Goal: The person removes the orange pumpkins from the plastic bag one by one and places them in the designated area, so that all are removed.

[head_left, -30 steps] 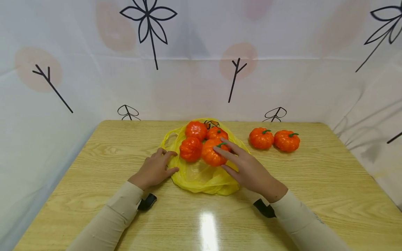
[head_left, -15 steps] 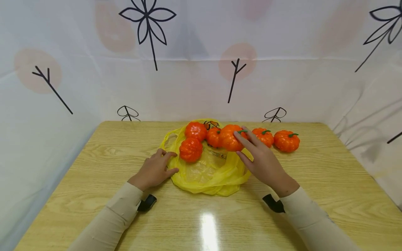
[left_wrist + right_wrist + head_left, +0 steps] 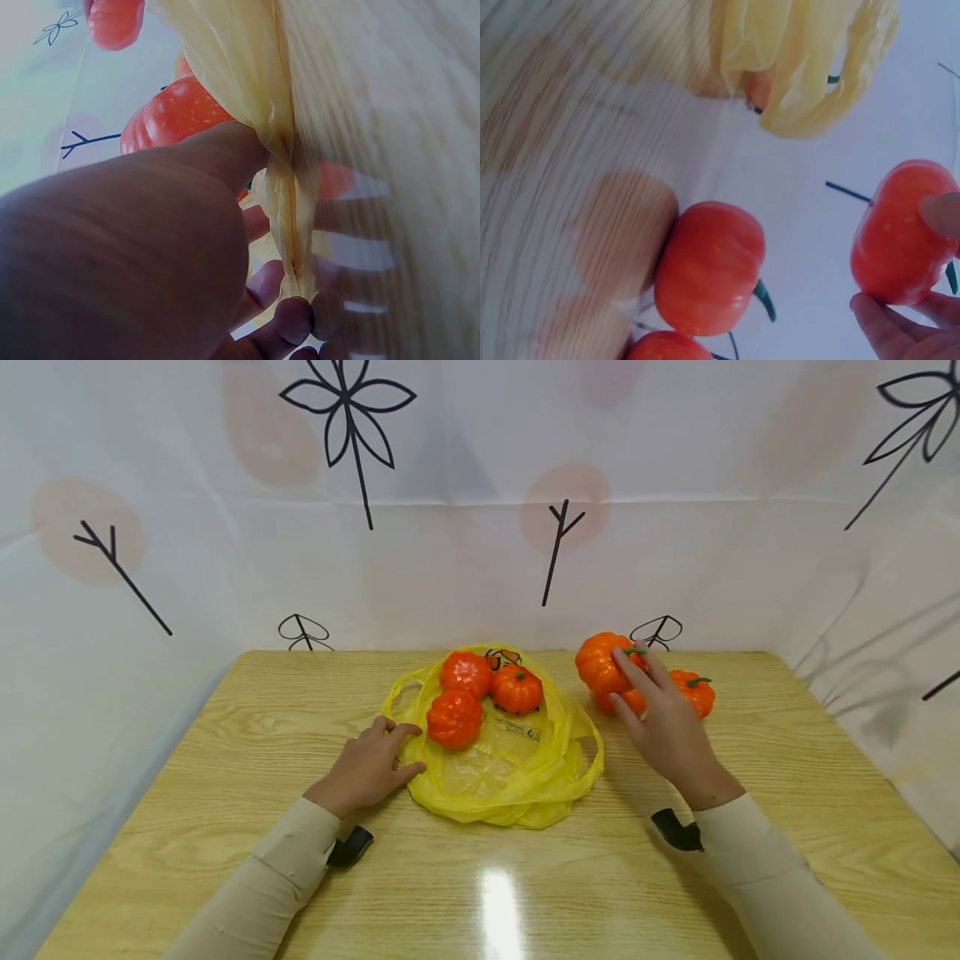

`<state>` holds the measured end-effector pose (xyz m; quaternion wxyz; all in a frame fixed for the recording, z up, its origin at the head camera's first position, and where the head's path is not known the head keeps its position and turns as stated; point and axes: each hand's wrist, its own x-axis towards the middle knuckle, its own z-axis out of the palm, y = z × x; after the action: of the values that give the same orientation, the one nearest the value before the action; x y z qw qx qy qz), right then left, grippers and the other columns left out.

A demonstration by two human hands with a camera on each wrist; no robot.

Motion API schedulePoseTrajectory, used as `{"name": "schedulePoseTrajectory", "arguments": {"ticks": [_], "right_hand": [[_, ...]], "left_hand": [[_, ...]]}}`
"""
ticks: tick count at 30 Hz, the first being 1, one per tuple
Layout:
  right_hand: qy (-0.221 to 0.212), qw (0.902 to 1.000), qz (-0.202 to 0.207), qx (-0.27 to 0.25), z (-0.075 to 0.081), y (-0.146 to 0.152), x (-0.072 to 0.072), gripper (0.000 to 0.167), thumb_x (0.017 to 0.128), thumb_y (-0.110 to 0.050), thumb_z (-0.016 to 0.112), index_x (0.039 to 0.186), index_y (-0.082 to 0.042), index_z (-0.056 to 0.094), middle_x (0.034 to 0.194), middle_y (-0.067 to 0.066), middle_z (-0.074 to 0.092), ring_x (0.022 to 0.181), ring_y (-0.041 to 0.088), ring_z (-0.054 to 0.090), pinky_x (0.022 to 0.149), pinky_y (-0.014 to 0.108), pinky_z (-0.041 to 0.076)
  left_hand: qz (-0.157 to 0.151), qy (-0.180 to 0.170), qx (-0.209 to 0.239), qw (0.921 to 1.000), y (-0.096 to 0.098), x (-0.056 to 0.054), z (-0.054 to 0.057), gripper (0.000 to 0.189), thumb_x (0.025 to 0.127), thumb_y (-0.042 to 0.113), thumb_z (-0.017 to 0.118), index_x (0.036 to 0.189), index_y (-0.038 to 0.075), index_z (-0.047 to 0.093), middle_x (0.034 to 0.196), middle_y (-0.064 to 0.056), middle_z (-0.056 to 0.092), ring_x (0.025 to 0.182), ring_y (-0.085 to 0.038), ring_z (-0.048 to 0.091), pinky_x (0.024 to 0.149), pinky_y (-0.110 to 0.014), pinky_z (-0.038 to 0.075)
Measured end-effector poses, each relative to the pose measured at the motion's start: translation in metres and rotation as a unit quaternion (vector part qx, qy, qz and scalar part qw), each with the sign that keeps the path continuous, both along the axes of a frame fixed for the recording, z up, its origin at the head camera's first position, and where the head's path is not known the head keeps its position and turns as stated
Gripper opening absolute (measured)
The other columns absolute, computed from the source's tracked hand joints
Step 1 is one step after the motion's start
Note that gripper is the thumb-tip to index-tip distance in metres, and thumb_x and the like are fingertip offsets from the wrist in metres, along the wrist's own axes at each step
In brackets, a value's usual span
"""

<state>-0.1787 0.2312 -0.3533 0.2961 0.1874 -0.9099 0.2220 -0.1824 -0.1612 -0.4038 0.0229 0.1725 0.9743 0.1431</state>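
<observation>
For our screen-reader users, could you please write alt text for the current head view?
A person's right hand holds an orange pumpkin over a wooden table, partly hiding two more pumpkins. The left hand touches the edge of an open yellow plastic bag with three pumpkins inside.

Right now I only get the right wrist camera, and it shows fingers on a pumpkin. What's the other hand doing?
Observer: The left hand is holding the left edge of the yellow bag.
Child: Ooh! How many pumpkins are in there?
Observer: Three: a back pumpkin, a front pumpkin and a right pumpkin.
Child: Do they all have stems showing?
Observer: No. From the head camera, only the right pumpkin shows its green stem.
</observation>
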Motion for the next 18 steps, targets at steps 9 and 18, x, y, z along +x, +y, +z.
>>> {"name": "schedulePoseTrajectory", "arguments": {"ticks": [9,18], "right_hand": [[-0.018,0.9967,-0.065,-0.044,-0.002,0.018,-0.009,0.062,0.091,-0.002,0.07,0.148,-0.005,0.047,0.151,0.029,0.041,0.135,0.05,0.045,0.088,0.063,0.05],[-0.054,0.991,-0.11,-0.053,-0.003,0.042,-0.015,0.061,0.093,-0.005,0.068,0.149,-0.008,0.047,0.156,0.027,0.034,0.125,0.057,0.049,0.093,0.067,0.044]], "left_hand": [[-0.005,0.0,0.005,1.0,-0.001,0.0,0.0,0.054,0.093,0.047,0.068,0.138,0.02,0.055,0.12,-0.011,0.053,0.098,-0.026,0.058,0.082,-0.051,0.047],[0.0,-0.004,0.006,1.0,0.0,0.0,0.001,0.054,0.093,0.048,0.068,0.138,0.021,0.055,0.121,-0.011,0.053,0.101,-0.026,0.057,0.084,-0.051,0.046]]}}
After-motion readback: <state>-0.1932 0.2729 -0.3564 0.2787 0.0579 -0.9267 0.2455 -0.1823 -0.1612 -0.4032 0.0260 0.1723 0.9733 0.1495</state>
